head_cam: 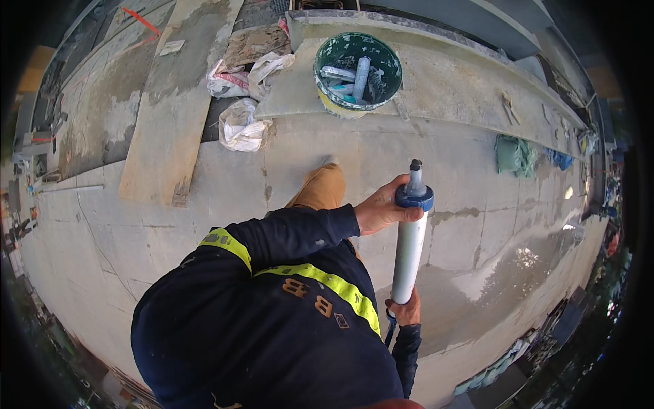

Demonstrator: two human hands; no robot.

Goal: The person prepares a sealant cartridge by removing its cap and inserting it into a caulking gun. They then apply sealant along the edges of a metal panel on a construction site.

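My left hand (pixel 380 207) grips the blue front cap and upper end of a white-barrelled caulking gun (pixel 410 250). A cone nozzle (pixel 416 179) with a dark, smeared tip points away from me. My right hand (pixel 406 309) is closed around the rear of the barrel, near a blue handle that is mostly hidden. Beyond the gun, a green bucket (pixel 357 105) with smeared walls stands by the low ledge. Several used-looking foil sausage packs or tubes (pixel 361 79) lie inside it; their exact kind is unclear.
White plastic sacks (pixel 244 125) lie left of the bucket, beside a long plywood board (pixel 171 128). A pale ledge (pixel 449 97) runs across the far side, with a small hand tool (pixel 510 108) on it. Green sheeting (pixel 513 156) is bunched at its foot. A wet patch (pixel 490 286) covers floor at right.
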